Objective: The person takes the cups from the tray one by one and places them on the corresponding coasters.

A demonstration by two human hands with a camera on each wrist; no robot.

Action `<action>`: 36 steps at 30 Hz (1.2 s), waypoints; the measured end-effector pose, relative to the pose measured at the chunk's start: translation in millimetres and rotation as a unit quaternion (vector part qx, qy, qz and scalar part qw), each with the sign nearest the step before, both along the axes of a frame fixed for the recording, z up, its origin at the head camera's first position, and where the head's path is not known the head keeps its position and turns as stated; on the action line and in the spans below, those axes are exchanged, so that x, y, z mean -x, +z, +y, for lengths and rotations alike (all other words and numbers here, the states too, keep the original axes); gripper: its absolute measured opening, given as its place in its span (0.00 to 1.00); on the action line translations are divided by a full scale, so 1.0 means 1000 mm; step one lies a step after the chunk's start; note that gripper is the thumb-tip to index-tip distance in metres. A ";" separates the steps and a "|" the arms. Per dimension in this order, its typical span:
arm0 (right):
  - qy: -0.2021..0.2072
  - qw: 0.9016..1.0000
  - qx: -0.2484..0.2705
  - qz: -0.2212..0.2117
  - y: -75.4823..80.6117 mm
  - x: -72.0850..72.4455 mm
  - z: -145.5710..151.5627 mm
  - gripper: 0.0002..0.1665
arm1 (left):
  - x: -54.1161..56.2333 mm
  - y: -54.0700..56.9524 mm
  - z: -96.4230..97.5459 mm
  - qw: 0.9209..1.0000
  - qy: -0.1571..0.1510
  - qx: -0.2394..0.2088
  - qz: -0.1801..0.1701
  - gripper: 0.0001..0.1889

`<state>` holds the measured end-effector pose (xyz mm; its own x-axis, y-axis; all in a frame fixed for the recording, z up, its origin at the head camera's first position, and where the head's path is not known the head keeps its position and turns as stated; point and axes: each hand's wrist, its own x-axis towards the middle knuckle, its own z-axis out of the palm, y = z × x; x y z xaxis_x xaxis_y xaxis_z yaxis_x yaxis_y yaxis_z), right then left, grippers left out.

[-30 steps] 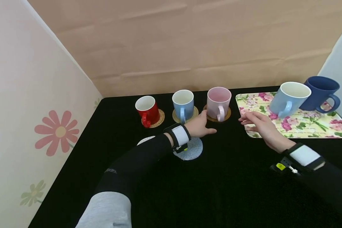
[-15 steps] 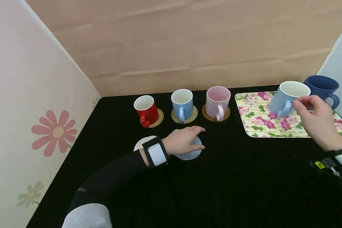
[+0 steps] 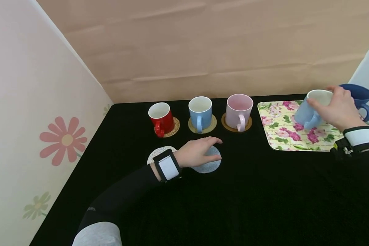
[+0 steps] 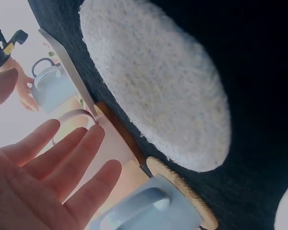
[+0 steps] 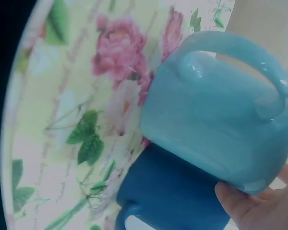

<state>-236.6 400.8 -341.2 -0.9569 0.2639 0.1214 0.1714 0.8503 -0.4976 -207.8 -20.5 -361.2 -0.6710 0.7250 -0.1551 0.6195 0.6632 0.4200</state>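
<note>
My right hand (image 3: 341, 107) reaches over the larger light blue mug (image 3: 305, 111) on the flowered tray (image 3: 283, 133), thumb and fingers gripping it near the rim. In the right wrist view the thumb (image 5: 233, 201) presses the mug's side, and fingers show behind its rim. A dark blue mug (image 5: 173, 191) stands right beside it, partly hidden by the hand in the head view. My left hand (image 3: 195, 152) hovers with fingers spread over a blue-grey round coaster (image 3: 210, 166). Nothing is in its palm, as the left wrist view shows.
Along the back stand a red mug (image 3: 162, 119), a smaller light blue mug (image 3: 201, 112) and a pink mug (image 3: 238, 111), each on a round coaster. A whitish patterned coaster (image 3: 160, 151) lies partly behind the left wrist. A paper-covered wall (image 3: 203, 44) rises behind the black table.
My left hand has drawn back from near the pink mug to above the blue-grey coaster. My right hand has moved right from the tray's left edge and taken hold of the larger light blue mug.
</note>
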 end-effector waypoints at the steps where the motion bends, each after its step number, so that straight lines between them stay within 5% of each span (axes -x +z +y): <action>1: 0.000 1.000 0.005 -0.003 -0.001 0.000 0.002 0.51 | 0.000 0.000 0.000 1.000 0.000 -0.001 0.000 0.28; 13: -0.016 1.000 0.026 -0.003 -0.005 -0.007 0.002 0.53 | -0.002 -0.003 -0.006 1.000 0.008 -0.017 -0.022 0.29; 23: 0.034 0.999 0.036 0.015 -0.008 -0.021 -0.017 0.52 | -0.003 -0.003 -0.005 0.999 0.005 -0.027 -0.030 0.28; 36: 0.042 0.999 -0.018 -0.001 -0.002 -0.036 -0.056 0.57 | -0.006 -0.004 0.000 0.999 -0.002 -0.037 -0.033 0.28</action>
